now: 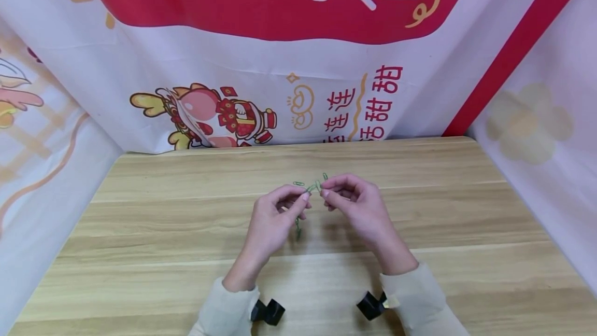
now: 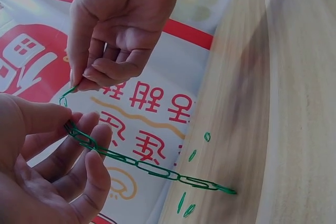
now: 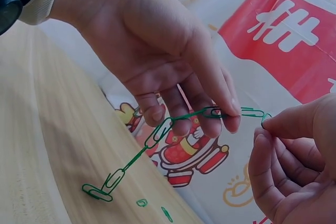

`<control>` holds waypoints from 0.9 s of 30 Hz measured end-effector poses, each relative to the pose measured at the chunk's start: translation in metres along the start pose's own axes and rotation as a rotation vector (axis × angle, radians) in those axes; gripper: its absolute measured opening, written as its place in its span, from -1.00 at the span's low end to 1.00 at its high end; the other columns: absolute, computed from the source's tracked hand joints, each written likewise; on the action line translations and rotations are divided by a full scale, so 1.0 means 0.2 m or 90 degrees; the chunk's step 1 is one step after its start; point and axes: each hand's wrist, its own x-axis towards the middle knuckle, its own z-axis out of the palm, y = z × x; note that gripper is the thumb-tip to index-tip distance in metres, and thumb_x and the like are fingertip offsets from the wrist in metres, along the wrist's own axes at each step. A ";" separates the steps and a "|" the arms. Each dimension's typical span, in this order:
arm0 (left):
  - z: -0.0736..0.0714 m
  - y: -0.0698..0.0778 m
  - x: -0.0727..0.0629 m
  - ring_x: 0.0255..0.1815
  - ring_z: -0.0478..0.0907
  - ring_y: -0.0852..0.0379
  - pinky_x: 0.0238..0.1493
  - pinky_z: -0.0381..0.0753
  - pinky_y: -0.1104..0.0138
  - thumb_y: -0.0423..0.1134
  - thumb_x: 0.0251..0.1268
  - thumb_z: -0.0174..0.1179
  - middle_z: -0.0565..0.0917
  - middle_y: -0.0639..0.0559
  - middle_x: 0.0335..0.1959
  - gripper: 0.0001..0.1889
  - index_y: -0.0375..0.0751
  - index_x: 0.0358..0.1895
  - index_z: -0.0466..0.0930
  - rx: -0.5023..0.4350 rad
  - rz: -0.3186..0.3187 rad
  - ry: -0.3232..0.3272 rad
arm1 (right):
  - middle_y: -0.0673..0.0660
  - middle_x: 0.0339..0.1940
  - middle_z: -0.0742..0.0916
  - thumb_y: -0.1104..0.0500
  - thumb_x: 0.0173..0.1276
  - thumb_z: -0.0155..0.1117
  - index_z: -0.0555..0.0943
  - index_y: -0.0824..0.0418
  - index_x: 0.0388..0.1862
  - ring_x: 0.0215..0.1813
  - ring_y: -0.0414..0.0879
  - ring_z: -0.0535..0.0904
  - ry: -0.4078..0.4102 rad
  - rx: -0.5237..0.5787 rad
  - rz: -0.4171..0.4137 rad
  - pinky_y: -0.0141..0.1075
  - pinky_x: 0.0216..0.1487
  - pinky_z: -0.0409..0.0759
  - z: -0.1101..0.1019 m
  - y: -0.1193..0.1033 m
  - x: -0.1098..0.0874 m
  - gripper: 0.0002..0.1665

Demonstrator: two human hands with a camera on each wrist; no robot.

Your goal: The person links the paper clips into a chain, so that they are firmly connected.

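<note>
From where I stand, both hands are raised over the wood-grain tabletop [image 1: 466, 222], close together but not touching one another. Left hand [image 1: 275, 214]: thumb and forefinger are clamped on the upper part of a green paper-clip chain [image 2: 177, 177], the other fingers loosely bent beneath. Right hand [image 1: 361, 206]: thumb and forefinger pinch a single clip [image 3: 266, 120] at the chain's upper end.

Reason for the hold, in my judgement: a fingertip pinch suits wire this thin, and leaving the end of the top link clear of the left fingers keeps its loop exposed to the right. The left grip appears to steady that end and bear the hanging length. The chain is presumably left to dangle so that it stays out from between the fingertips.

Position: the chain's upper end lies in the gap between the two hands; the remainder slants down below the left hand towards the tabletop. Whether its lowest link touches the wood cannot be determined. The single clip meets or nearly meets the top link; whether it is hooked through cannot be told. Loose green clips [image 1: 298, 183] lie on the tabletop beyond the hands, apart from one another, probably set there for easy reach.
</note>
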 end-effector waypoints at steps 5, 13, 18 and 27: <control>0.01 -0.01 0.00 -0.35 0.69 0.12 -0.30 0.67 0.40 -0.27 0.52 0.34 0.83 -0.07 -0.26 -0.89 -0.09 -0.04 0.83 0.021 0.023 -0.004 | 0.16 -0.13 0.78 0.28 0.48 0.43 0.71 0.32 0.07 -0.16 -0.09 0.73 0.000 0.008 0.000 -0.33 -0.04 0.78 0.01 0.01 0.00 -0.76; 0.04 -0.02 -0.01 -0.38 0.68 0.14 -0.34 0.68 0.40 -0.31 0.51 0.35 0.82 -0.03 -0.31 -0.90 -0.10 -0.07 0.83 0.053 0.070 0.029 | 0.18 -0.11 0.79 0.29 0.48 0.43 0.71 0.33 0.06 -0.16 -0.10 0.73 0.029 0.007 -0.010 -0.35 -0.05 0.78 0.02 0.01 0.00 -0.77; 0.05 -0.02 -0.02 -0.37 0.68 0.18 -0.34 0.68 0.41 -0.35 0.47 0.37 0.83 -0.03 -0.32 -0.91 -0.14 -0.09 0.84 0.100 0.134 0.066 | 0.22 -0.11 0.80 0.31 0.47 0.43 0.73 0.34 0.03 -0.17 -0.11 0.74 0.045 -0.009 -0.030 -0.38 -0.06 0.78 0.03 0.01 0.00 -0.79; 0.06 -0.03 -0.03 -0.39 0.67 0.21 -0.35 0.67 0.43 -0.36 0.45 0.39 0.83 0.02 -0.33 -0.90 -0.18 -0.09 0.84 0.122 0.155 0.094 | 0.24 -0.13 0.81 0.34 0.44 0.44 0.76 0.29 -0.02 -0.13 -0.06 0.73 0.070 -0.045 -0.059 -0.40 -0.07 0.78 0.05 0.02 -0.01 -0.83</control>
